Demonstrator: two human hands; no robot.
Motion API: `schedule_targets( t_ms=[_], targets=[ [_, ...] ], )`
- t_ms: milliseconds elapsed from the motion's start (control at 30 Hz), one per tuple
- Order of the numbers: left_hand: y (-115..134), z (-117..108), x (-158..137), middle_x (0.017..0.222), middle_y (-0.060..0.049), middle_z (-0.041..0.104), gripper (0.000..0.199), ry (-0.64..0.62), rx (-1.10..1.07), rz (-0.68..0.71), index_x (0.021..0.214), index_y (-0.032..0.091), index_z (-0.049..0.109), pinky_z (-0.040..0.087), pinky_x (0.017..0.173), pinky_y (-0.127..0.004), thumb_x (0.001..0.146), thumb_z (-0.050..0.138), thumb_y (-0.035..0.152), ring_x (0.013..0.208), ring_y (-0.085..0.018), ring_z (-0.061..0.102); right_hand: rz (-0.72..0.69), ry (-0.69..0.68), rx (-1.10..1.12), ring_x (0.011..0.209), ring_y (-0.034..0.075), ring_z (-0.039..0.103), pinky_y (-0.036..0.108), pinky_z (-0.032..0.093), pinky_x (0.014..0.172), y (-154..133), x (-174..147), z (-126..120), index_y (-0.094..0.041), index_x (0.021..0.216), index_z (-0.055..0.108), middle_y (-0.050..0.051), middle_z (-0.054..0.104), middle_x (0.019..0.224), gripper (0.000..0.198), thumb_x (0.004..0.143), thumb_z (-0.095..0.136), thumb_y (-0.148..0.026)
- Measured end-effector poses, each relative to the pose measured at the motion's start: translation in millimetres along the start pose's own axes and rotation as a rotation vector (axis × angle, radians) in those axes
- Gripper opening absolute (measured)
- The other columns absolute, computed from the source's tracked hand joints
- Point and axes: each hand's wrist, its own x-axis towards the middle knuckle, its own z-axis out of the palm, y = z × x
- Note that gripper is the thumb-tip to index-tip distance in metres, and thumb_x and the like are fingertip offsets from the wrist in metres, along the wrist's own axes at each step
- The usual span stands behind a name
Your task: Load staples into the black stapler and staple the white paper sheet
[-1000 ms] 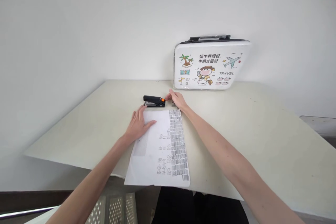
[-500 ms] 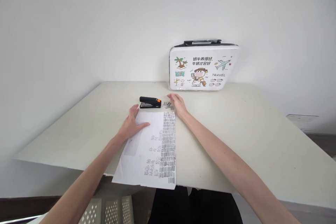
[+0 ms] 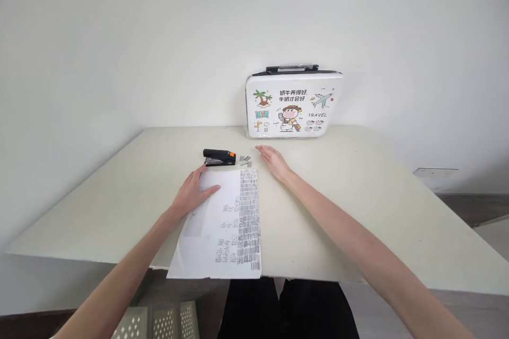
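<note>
My left hand (image 3: 192, 189) rests at the upper left edge of a printed sheet of paper (image 3: 217, 222). Its thumb lies stretched across the top of the sheet, apart from the fingers at the edge. Just beyond those fingertips stands a black stapler (image 3: 219, 158) with an orange patch on its right end. Several small strips of staples (image 3: 245, 161) lie loose beside the stapler. To the right of the strips, my right hand (image 3: 274, 162) is held with outstretched fingers over the table, holding nothing that I can see.
A white case (image 3: 294, 106) with cartoon prints and a black handle stands against the wall at the back of the pale table (image 3: 338, 212). The sheet's lower end reaches over the table's front edge. Below, dark-trousered legs (image 3: 254, 310) and perforated pale panels (image 3: 165, 322) show.
My right hand has drawn away to the right of the staple strips, which show more fully. My left hand stays on the paper. The whole view has shifted slightly.
</note>
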Motion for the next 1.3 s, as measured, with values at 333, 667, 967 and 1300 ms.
schedule_targets(
  t_ms=[333, 667, 967, 1300],
  targets=[
    [-2, -3, 11, 0.154, -0.011, 0.051, 0.077, 0.047, 0.013, 0.010, 0.147, 0.024, 0.043, 0.040, 0.116, -0.052, 0.086, 0.061, 0.068, 0.140, -0.036, 0.050, -0.026, -0.099, -0.191, 0.123, 0.024, 0.065, 0.045, 0.043, 0.116, -51, -174, -79, -0.026, 0.099, 0.072, 0.006, 0.076, 0.117, 0.026, 0.094, 0.066, -0.051],
    [3, -6, 11, 0.155, -0.013, 0.048, 0.077, 0.044, 0.033, -0.002, 0.146, 0.023, 0.041, 0.043, 0.113, -0.053, 0.087, 0.058, 0.069, 0.139, -0.036, 0.050, -0.001, -0.139, -0.443, 0.099, 0.022, 0.069, 0.042, 0.045, 0.102, -73, -199, -67, -0.025, 0.099, 0.067, 0.004, 0.077, 0.094, 0.024, 0.095, 0.064, -0.048],
    [-2, -9, 11, 0.155, -0.018, 0.042, 0.076, 0.063, -0.031, 0.042, 0.150, 0.020, 0.034, 0.039, 0.117, -0.054, 0.092, 0.055, 0.063, 0.143, -0.035, 0.046, 0.064, -0.259, -0.197, 0.097, 0.021, 0.069, 0.045, 0.047, 0.106, -64, -180, -94, -0.024, 0.101, 0.072, 0.005, 0.075, 0.094, 0.025, 0.093, 0.070, -0.048],
    [44, -45, 71, 0.151, -0.020, 0.049, 0.061, 0.201, 0.296, 0.310, 0.147, 0.016, 0.044, 0.031, 0.117, -0.057, 0.095, 0.048, 0.048, 0.144, -0.038, 0.040, 0.140, -0.343, -0.009, 0.101, 0.021, 0.069, 0.041, 0.052, 0.102, -67, -165, -106, -0.023, 0.104, 0.075, 0.006, 0.074, 0.101, 0.027, 0.089, 0.078, -0.044]
  ],
)
